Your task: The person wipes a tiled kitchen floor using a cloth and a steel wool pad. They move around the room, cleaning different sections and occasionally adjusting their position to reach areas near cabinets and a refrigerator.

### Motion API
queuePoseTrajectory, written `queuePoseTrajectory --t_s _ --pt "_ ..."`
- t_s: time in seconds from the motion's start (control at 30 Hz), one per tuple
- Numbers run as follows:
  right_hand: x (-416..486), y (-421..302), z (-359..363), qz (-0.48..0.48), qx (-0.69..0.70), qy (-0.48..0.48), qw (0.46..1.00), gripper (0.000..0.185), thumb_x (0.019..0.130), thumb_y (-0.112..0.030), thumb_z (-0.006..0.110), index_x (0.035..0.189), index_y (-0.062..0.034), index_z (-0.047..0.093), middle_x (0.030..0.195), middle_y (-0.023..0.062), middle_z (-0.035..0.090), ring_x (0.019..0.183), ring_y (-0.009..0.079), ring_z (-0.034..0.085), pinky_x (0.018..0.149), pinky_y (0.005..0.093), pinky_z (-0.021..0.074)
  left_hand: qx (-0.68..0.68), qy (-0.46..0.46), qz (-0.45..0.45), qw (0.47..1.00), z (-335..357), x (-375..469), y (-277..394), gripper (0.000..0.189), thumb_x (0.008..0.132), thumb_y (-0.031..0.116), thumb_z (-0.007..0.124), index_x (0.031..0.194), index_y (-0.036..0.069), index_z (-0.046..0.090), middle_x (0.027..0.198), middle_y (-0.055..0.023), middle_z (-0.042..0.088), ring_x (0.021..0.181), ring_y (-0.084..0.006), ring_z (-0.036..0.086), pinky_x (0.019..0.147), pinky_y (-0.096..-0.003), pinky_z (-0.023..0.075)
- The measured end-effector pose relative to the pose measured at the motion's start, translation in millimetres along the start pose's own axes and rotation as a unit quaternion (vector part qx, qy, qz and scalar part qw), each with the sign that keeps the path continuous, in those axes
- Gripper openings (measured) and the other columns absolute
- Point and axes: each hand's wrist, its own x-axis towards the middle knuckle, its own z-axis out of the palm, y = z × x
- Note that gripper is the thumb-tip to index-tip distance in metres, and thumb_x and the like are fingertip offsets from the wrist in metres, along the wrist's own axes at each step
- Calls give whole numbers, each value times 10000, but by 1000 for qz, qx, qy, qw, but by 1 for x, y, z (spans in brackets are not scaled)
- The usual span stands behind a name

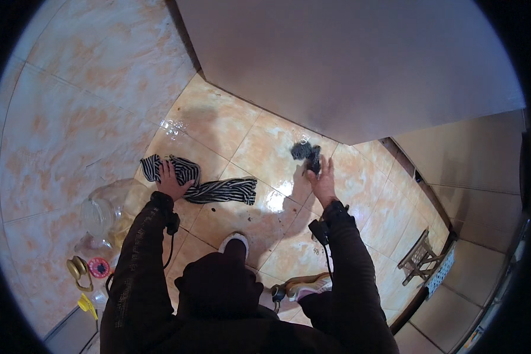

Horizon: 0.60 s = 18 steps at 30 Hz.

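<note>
My left hand (171,180) lies palm down, fingers spread, on a black-and-white striped cloth (223,190) that is bunched at its left end and stretched out to the right over the wet tiled floor (256,150). To the right, my right hand (323,183) reaches to a dark grey, fuzzy clump (302,151), perhaps a scouring pad or rag. Its thumb and fingers are around the lower end of the clump, which is slightly blurred. Dark sleeves with wrist straps and cables cover both forearms.
A large flat panel (336,66) rises beyond the hands. Clear jars (98,216), a red lid (98,267) and a brass-coloured metal object (77,271) stand at left. A small wooden stool (418,259) is near the tiled wall at right. My shoes (307,285) are on the floor below.
</note>
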Motion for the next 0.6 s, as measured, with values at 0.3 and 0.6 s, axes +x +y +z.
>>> queuePoseTrajectory --t_s 0.3,0.6 --pt "59 -10 33 -77 -162 -3 984 605 902 -257 586 1444 -68 392 1511 280 281 1362 474 308 1115 517 304 25 -17 77 997 -12 5 -16 1330 618 700 767 1543 21 95 1625 -172 -2 1491 -379 55 1093 -645 275" --pt "98 -67 92 -136 -116 -83 980 634 915 -331 573 1449 -44 388 1510 301 280 1374 501 276 1156 489 264 -8 -35 52 998 -35 2 2 1327 609 591 831 1544 30 75 1633 -133 -35 1494 -375 38 1056 -699 287"
